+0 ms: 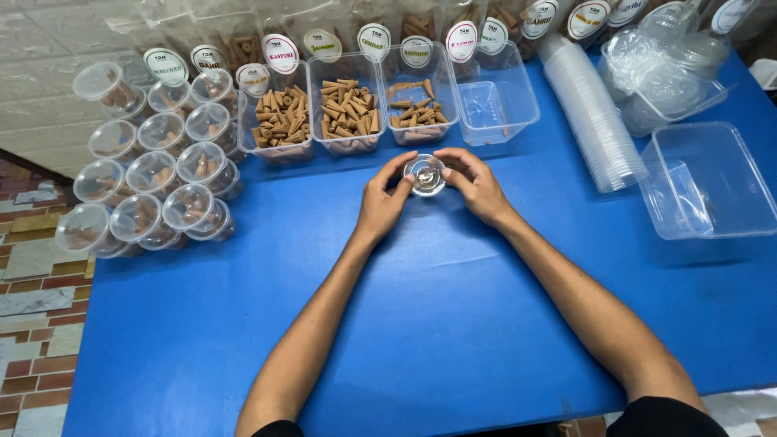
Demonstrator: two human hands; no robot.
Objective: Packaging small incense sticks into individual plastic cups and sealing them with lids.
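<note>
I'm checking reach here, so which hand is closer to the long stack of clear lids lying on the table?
Right. The right hand is on the small clear cup, on the side toward the stack of lids; the left hand holds the cup's far side, farther away.

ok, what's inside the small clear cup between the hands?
Small clear cup, held by left hand and right hand: a brownish piece or two inside; the lid's glare hides the count.

The small cup (425,175) is clear glossy plastic, like the rectangular tubs (494,95) and the stacked lids (591,113). The incense cones (348,109) look matt and dry. The blue table (437,324) is smooth with slight shine.
</note>
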